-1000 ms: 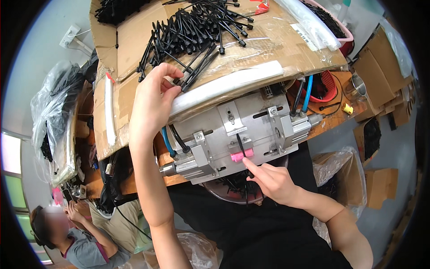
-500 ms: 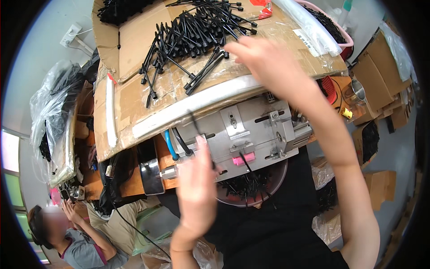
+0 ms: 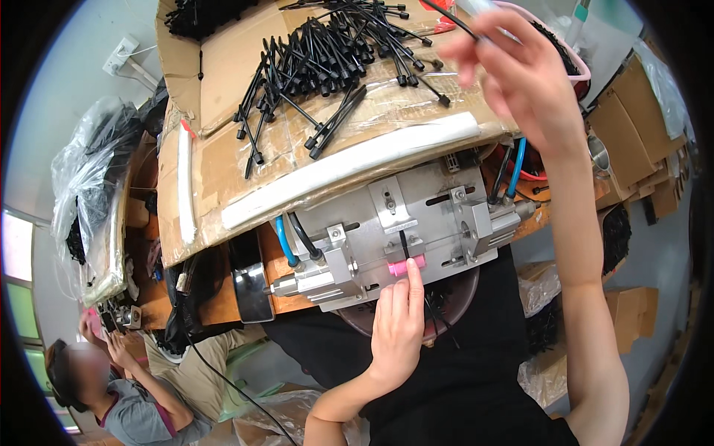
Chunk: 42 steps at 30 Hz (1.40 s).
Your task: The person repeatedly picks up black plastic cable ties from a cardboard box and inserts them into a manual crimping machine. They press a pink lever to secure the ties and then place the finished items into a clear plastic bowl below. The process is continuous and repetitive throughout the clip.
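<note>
My left hand [image 3: 396, 331] reaches in from below, its index finger stretched out and the other fingers bent. That fingertip touches a thin black rod [image 3: 404, 241] at the small pink block [image 3: 402, 267] on the metal fixture [image 3: 375, 223]. My right hand [image 3: 532, 89] is raised at the upper right, beyond the cardboard's right part, with a black rod [image 3: 450, 16] between its fingers; its fingertips are partly blurred. A heap of black rods with thicker ends [image 3: 320, 59] lies on the cardboard sheet [image 3: 216, 160].
Below the fixture sits a round bowl [image 3: 468, 297] with black rods. Blue hoses [image 3: 282, 241] run to the fixture. A phone-like dark slab [image 3: 251, 286] lies on the wooden table [image 3: 216, 305]. A co-worker [image 3: 141, 394] sits at lower left. Cardboard boxes [image 3: 632, 316] stand at right.
My left hand has moved right and its index finger now touches the rod at the pink block. My right hand has moved up and right from the heap, carrying a black rod.
</note>
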Motion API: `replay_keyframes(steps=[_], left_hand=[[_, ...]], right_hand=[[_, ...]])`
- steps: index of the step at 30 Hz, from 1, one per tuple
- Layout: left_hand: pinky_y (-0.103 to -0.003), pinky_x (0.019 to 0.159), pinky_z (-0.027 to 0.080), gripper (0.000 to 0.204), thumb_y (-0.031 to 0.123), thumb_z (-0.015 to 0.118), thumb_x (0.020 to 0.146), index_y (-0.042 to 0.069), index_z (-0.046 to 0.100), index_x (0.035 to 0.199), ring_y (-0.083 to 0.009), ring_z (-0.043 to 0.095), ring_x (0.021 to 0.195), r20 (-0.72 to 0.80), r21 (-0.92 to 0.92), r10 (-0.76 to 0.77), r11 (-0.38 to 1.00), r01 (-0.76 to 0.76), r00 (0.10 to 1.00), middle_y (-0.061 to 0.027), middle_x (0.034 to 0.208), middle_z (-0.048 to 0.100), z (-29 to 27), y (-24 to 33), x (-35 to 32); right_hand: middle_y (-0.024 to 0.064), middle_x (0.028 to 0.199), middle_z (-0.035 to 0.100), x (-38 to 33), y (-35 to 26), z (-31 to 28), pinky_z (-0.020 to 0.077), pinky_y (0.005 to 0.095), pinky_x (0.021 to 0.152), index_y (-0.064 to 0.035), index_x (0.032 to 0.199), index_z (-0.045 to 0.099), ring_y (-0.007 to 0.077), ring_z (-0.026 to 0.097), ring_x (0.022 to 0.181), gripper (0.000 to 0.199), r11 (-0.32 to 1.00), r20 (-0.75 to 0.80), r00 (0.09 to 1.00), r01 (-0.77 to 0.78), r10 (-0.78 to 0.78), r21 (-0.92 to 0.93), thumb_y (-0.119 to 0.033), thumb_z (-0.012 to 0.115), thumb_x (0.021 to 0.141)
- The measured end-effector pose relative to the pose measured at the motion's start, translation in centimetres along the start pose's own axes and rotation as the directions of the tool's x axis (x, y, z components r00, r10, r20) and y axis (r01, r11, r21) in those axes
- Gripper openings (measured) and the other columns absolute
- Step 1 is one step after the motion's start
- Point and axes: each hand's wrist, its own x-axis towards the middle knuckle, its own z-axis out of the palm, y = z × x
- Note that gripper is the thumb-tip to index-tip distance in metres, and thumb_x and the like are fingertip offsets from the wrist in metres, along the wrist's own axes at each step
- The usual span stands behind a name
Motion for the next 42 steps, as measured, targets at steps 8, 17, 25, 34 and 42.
replay_keyframes(steps=[8,17,25,34,42], left_hand=[[-0.039,0.085,0.045,0.021,-0.002,0.053,0.091,0.003,0.062,0.11,-0.0319,0.055,0.098,-0.391,0.034,0.018,0.999,-0.005,0.92,-0.0146,0.103,0.059,-8.1,-6.1,11.5],[-0.028,0.073,0.05,0.014,-0.005,0.062,0.083,-0.002,0.066,0.096,-0.0162,0.064,0.076,-0.144,-0.141,-0.011,0.99,-0.01,0.99,-0.0097,0.085,0.068,-12.0,-9.4,15.9],[-0.036,0.07,0.05,0.053,-0.011,0.069,0.073,0.003,0.064,0.124,-0.0251,0.06,0.078,-0.362,-0.074,0.018,0.996,-0.048,0.932,-0.0118,0.088,0.063,-9.9,-4.9,6.7],[-0.039,0.072,0.046,0.075,-0.002,0.074,0.075,-0.006,0.041,0.143,-0.0267,0.053,0.079,-0.107,-0.129,-0.019,0.992,0.005,0.994,-0.0108,0.086,0.053,-0.3,0.1,-1.1],[-0.039,0.074,0.046,0.071,0.0,0.071,0.079,-0.006,0.04,0.143,-0.0274,0.054,0.082,-0.048,-0.071,-0.043,0.997,0.04,0.998,-0.0121,0.091,0.053,0.2,0.3,0.1]], right_hand=[[0.0117,0.078,0.065,-17.9,2.6,8.7,0.052,0.0319,0.058,-0.0016,0.116,0.063,0.0233,0.063,0.063,0.047,0.811,0.068,0.998,0.051,-0.014,-0.583,0.006,0.077,0.072],[0.0061,0.065,0.057,-20.7,6.5,11.4,0.0474,0.0336,0.052,0.0001,0.137,0.051,0.0197,0.059,0.056,0.063,0.726,0.128,0.99,0.049,0.054,-0.686,-0.005,0.074,0.079],[0.0061,0.077,0.061,-11.3,1.2,5.8,0.0496,0.0328,0.052,-0.0035,0.118,0.065,0.0223,0.06,0.058,0.038,0.349,0.251,0.957,0.287,-0.146,-0.892,-0.007,0.067,0.08],[0.009,0.087,0.059,4.4,6.0,2.3,0.05,0.0408,0.074,-0.0042,0.089,0.065,0.0306,0.062,0.084,0.009,0.19,0.53,0.847,0.527,-0.035,-0.829,-0.006,0.065,0.08],[0.0099,0.091,0.064,2.2,2.0,0.1,0.0484,0.0275,0.069,0.0008,0.119,0.06,0.0167,0.061,0.084,0.027,0.758,-0.01,0.99,0.103,-0.143,-0.644,-0.013,0.06,0.096]])
